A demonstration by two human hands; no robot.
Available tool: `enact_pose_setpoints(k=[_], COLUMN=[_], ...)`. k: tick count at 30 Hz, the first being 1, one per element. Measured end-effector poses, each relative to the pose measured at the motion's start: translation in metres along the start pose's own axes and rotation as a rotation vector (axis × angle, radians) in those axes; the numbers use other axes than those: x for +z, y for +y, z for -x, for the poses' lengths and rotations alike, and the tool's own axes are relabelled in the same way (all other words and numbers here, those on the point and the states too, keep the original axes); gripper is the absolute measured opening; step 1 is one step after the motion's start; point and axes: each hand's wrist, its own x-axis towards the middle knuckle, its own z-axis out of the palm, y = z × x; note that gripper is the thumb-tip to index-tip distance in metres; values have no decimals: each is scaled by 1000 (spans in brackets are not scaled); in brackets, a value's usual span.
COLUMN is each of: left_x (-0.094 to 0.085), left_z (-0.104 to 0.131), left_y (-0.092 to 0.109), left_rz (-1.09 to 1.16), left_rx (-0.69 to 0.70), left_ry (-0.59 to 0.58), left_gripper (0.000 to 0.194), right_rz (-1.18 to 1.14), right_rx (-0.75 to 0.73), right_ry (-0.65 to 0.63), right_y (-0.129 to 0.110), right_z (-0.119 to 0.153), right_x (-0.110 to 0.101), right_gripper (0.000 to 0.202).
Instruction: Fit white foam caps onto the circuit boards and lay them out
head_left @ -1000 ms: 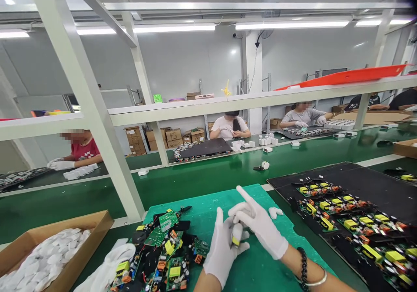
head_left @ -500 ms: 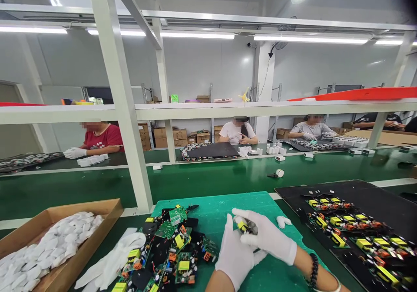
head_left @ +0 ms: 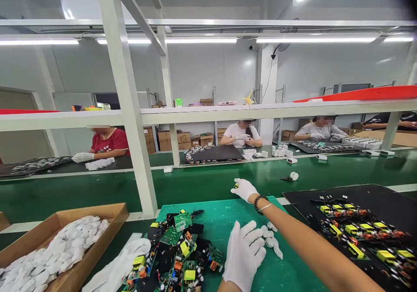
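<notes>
My right hand, in a white glove, reaches over the far edge of the green mat above the belt. Its fingers are closed on a small circuit board, of which only a yellow and dark bit shows. Close to me, my gloved left hand is held over the mat, palm up with fingers apart and nothing in it. Several small white pieces lie just right of its fingertips. To its left is a heap of green circuit boards with yellow and orange components.
At left stands a cardboard box of white pieces, with white gloves beside it. A black board at right carries rows of circuit boards. A white round part lies on the green belt. A white post rises at left; co-workers sit opposite.
My right hand has left my left hand and moved forward, up to the belt, with the circuit board. My left hand has opened. More white pieces on the mat are visible.
</notes>
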Motion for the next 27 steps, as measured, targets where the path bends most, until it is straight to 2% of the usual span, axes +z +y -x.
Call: enact_pose_setpoints(k=[4, 6, 8, 11, 14, 16, 17, 19, 22, 27], left_x=[12, 15, 17, 18, 13, 6, 3, -4, -8, -8], left_z=[2, -1, -5, -10, -9, -7, -6, -6, -9, -14], left_y=[3, 6, 9, 9, -3, -14, -20, -28, -33, -31], left_rz=[-48, -82, -199, -566, -855, -1358, -1583, -1906, -2106, -2213], left_rx=[13, 42, 72, 132, 351, 634, 714, 770, 757, 750], left_ry=[116, 160, 227, 364, 391, 353, 351, 349, 358, 357], left_gripper=[53, 48, 42, 32, 23, 25, 28, 38, 44, 42], right_rz=[106, 131, 138, 116, 71, 40, 26, 10, 10, 41], right_rx=[53, 47, 13, -54, -82, -73, -70, -74, -94, -120], right_ry=[7, 40, 82, 135, 198, 257, 279, 300, 303, 259], right_y=[-3, -1, 4, 19, 40, 56, 62, 73, 82, 86], right_z=[-13, -8, 4, 39, 86, 114, 125, 138, 140, 129], right_x=[16, 12, -1, -31, -56, -66, -68, -70, -73, -76], right_gripper=[71, 69, 63, 51, 42, 40, 40, 38, 35, 33])
